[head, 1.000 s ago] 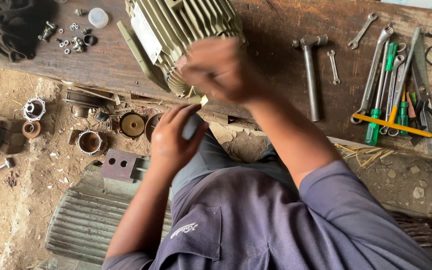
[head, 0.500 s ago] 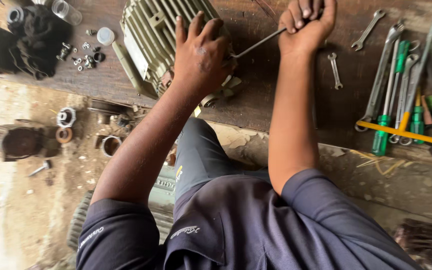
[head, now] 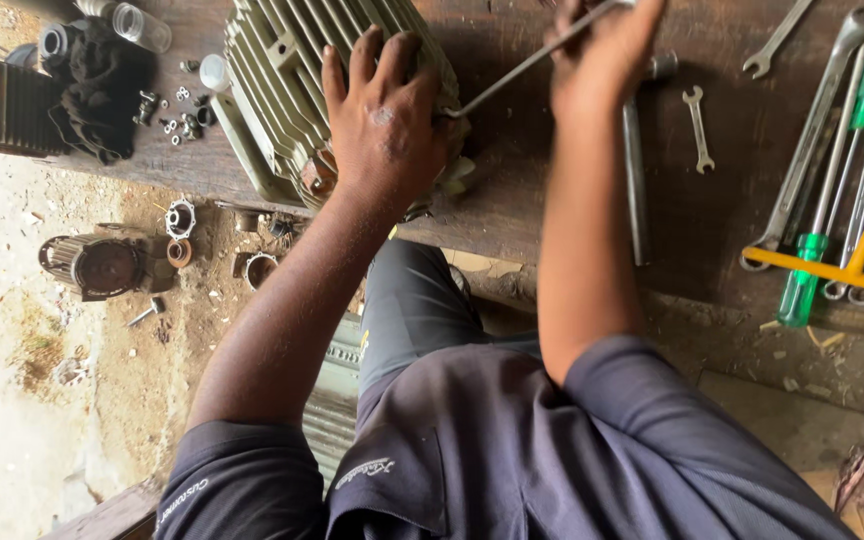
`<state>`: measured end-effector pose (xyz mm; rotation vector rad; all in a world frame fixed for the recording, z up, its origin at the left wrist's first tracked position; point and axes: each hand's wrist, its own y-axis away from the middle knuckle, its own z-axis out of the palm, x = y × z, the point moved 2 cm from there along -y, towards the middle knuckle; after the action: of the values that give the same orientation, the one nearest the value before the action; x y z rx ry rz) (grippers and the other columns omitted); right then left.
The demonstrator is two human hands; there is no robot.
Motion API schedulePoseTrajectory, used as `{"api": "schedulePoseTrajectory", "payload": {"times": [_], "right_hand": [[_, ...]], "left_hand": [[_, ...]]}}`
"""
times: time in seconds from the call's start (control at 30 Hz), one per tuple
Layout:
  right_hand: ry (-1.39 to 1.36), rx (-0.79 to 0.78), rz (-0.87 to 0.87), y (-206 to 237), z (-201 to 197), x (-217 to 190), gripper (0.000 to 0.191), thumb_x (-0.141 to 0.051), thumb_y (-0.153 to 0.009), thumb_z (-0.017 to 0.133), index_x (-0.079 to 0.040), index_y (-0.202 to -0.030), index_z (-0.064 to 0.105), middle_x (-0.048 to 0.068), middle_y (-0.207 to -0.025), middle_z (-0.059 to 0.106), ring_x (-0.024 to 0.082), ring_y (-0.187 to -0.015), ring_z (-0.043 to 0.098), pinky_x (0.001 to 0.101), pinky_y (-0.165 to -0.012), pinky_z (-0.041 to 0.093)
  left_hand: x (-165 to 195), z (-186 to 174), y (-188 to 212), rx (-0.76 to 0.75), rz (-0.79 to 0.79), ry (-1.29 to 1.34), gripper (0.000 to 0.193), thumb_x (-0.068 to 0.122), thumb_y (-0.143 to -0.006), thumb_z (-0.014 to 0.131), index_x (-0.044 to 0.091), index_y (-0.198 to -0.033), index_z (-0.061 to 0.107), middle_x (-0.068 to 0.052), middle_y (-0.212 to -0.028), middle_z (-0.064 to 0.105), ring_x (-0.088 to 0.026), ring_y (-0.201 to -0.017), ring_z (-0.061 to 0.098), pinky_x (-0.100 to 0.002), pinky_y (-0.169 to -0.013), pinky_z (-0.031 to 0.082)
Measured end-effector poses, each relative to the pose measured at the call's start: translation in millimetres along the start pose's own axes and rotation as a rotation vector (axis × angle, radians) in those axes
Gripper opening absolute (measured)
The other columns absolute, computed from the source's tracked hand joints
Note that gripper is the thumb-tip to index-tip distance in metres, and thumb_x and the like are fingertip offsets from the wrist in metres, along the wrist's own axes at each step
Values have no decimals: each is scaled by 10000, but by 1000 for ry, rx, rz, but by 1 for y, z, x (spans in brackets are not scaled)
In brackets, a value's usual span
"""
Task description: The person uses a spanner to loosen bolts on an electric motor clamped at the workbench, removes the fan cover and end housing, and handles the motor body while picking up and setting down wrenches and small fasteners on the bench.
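Observation:
A finned, pale green electric motor housing (head: 282,80) lies on a dark wooden workbench (head: 512,200). My left hand (head: 382,115) lies flat on the near end of the housing, fingers spread, pressing it. My right hand (head: 602,50) is closed around a thin metal rod (head: 522,70) whose lower end reaches the housing beside my left hand. The rod's upper end is cut off by the top edge.
Several spanners (head: 832,150) and green-handled screwdrivers (head: 822,240) lie at the right, with a small spanner (head: 697,125) and a long steel bar (head: 634,190) nearer. A black rag (head: 97,90), loose nuts (head: 177,115) and a clear jar (head: 142,25) sit left. Motor parts (head: 102,265) lie on the dirt floor.
My left hand rose from below the bench edge onto the housing and stays there. My right hand picked up the thin rod and holds it higher now. The view shifted.

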<state>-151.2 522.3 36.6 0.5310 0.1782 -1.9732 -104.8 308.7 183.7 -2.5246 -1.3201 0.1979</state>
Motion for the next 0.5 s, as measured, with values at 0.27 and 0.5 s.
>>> {"api": "schedulePoseTrajectory", "payload": {"times": [0.27, 0.5], "right_hand": [[530, -242, 214, 55, 9, -32, 314, -398, -1068, 654, -89, -1011, 652, 32, -721, 621, 123, -560, 550, 286, -483, 383], [1058, -500, -125, 92, 98, -51, 278, -313, -1104, 619, -41, -1092, 673, 48, -765, 685, 157, -634, 687, 318, -538, 551]], "left_hand": [[-5, 12, 3, -5, -29, -24, 412, 229, -750, 809, 88, -1133, 749, -139, -1373, 539, -396, -1376, 413, -685, -1169, 199], [-7, 1, 9, 52, 67, 13, 384, 289, -824, 873, 79, -1120, 748, -169, -1426, 523, -417, -1392, 424, -670, -1183, 211]]}}
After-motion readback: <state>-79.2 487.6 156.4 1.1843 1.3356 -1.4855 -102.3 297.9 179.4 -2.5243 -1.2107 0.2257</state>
